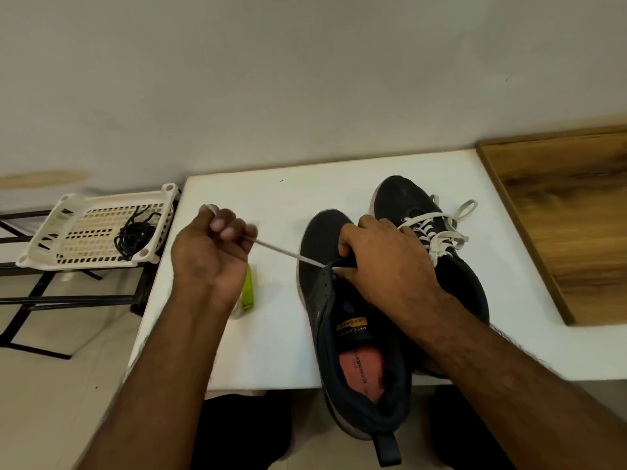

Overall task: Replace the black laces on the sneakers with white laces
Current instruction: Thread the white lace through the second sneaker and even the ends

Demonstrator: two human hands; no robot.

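We see the white lace [288,254] drawn taut from a front eyelet of the near sneaker [342,320], which lies toe-away on the counter [271,351] with its heel overhanging the front edge. The left hand [212,252] is clenched around the lace's free end, well to the left of the shoe. The right hand [386,269] grips the sneaker at the eyelet row, fingers curled over the tongue, steadying it.

We judge three risks. A hard pull could run the lace clear through, leaving uneven ends; the cause would be unchecked tension from the left hand. The overhanging heel could tip off the counter if the right hand lets go. The lace could also twist flat-side in at the eyelet.

Inside the near sneaker, a yellow tag reads "SPORTS" above a partly legible word beginning "CAMPU"; print on the red insole is too blurred to read.

Just behind, touching, stands the far sneaker [427,239], already laced white and bowed. Black laces [134,235] lie bunched in a white basket [44,245] on a rack left of the counter. A green object [248,293] lies partly hidden under the left wrist.
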